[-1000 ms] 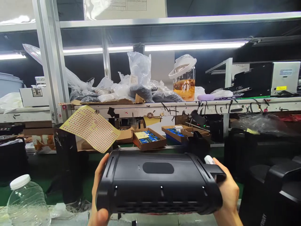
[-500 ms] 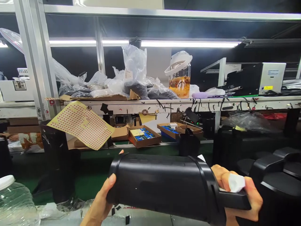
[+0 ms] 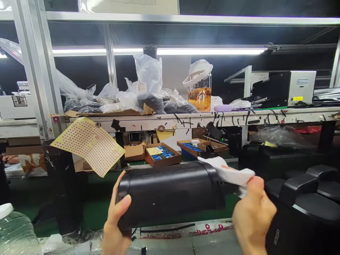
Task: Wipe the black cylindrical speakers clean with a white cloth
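A long black plastic housing (image 3: 170, 193) lies sideways in front of me, held above the bench edge. My left hand (image 3: 117, 221) grips its left end, thumb across the front face. My right hand (image 3: 252, 216) is at its right end and pinches a white cloth (image 3: 228, 173), which lies over the top right corner of the housing. The housing's right end is hidden behind the cloth and hand.
More black housings (image 3: 305, 205) stand at the right. A yellow dotted sticker sheet (image 3: 89, 145) hangs at the left beside a black upright part (image 3: 65, 187). Cardboard trays of blue parts (image 3: 162, 154) sit behind. A clear plastic jar (image 3: 13, 233) is at bottom left.
The housing has been turned, so the face with the oval recess no longer shows. My right hand has let go of its end handle and brought the cloth onto its top right corner.
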`<action>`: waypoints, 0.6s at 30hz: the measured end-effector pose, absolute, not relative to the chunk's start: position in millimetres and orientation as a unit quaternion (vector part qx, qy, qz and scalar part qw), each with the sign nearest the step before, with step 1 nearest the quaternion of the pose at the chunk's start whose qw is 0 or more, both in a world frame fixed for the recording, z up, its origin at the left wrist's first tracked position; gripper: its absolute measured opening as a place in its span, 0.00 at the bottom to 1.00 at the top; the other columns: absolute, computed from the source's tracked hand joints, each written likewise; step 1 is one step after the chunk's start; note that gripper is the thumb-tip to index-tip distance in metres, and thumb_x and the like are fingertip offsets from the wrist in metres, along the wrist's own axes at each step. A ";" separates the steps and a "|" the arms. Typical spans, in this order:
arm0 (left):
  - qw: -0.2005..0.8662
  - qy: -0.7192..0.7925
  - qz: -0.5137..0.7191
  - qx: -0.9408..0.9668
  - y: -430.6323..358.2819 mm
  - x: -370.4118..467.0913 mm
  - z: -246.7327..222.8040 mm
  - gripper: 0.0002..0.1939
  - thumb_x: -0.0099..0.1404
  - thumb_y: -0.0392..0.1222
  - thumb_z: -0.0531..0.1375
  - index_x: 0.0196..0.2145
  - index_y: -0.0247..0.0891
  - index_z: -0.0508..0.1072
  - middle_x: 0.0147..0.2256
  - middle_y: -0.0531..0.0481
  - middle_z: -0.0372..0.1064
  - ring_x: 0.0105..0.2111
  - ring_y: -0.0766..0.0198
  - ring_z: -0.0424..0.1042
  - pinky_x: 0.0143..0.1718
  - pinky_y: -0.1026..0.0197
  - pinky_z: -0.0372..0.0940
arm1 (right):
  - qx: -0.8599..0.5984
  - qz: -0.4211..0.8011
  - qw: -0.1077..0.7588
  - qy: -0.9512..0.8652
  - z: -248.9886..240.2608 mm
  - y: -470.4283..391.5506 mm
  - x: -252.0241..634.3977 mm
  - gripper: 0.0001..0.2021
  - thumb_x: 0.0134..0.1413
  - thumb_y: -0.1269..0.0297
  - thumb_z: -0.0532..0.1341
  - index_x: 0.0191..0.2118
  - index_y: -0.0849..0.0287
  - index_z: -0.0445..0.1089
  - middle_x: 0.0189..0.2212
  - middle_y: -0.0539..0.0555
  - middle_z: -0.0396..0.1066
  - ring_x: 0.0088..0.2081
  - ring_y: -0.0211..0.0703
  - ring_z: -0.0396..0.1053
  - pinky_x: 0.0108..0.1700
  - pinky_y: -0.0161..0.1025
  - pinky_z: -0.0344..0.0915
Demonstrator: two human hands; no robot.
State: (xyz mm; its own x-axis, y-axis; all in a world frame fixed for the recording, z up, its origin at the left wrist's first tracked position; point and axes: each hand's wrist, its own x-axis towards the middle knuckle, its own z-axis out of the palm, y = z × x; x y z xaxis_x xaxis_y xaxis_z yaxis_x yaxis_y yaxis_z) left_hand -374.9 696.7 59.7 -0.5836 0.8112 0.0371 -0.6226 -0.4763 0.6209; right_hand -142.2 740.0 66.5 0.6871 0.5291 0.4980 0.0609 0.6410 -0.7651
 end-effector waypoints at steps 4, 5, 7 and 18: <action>0.407 0.257 0.834 0.270 688.5 -351.9 60.8 0.39 0.46 0.44 0.71 0.57 0.49 0.66 0.45 0.53 0.75 0.47 0.52 0.73 0.50 0.57 0.69 | -0.250 -0.122 0.723 -0.632 39.5 722.3 -222.6 0.20 0.67 0.64 0.50 0.62 0.55 0.61 0.59 0.55 0.63 0.60 0.52 0.59 0.63 0.50 0.50; 0.406 0.257 0.832 0.276 687.5 -349.6 60.8 0.41 0.46 0.44 0.71 0.58 0.49 0.65 0.46 0.52 0.74 0.49 0.51 0.72 0.50 0.58 0.69 | -0.228 -0.188 0.687 -0.663 34.0 721.1 -236.7 0.22 0.69 0.64 0.47 0.65 0.58 0.56 0.60 0.55 0.60 0.62 0.49 0.56 0.65 0.47 0.47; 0.409 0.261 0.830 0.273 686.2 -349.8 61.6 0.41 0.47 0.44 0.70 0.58 0.49 0.64 0.46 0.52 0.74 0.49 0.50 0.72 0.49 0.58 0.69 | -0.179 -0.282 0.610 -0.718 30.7 725.1 -243.6 0.25 0.69 0.63 0.45 0.68 0.63 0.49 0.62 0.56 0.57 0.65 0.49 0.51 0.66 0.45 0.44; 0.389 0.275 0.834 0.278 682.7 -354.1 66.3 0.43 0.45 0.46 0.71 0.59 0.50 0.63 0.48 0.50 0.73 0.51 0.48 0.70 0.44 0.60 0.71 | -0.270 -0.286 0.610 -0.688 30.5 738.2 -228.6 0.27 0.67 0.65 0.46 0.69 0.57 0.46 0.66 0.56 0.48 0.67 0.57 0.42 0.65 0.56 0.42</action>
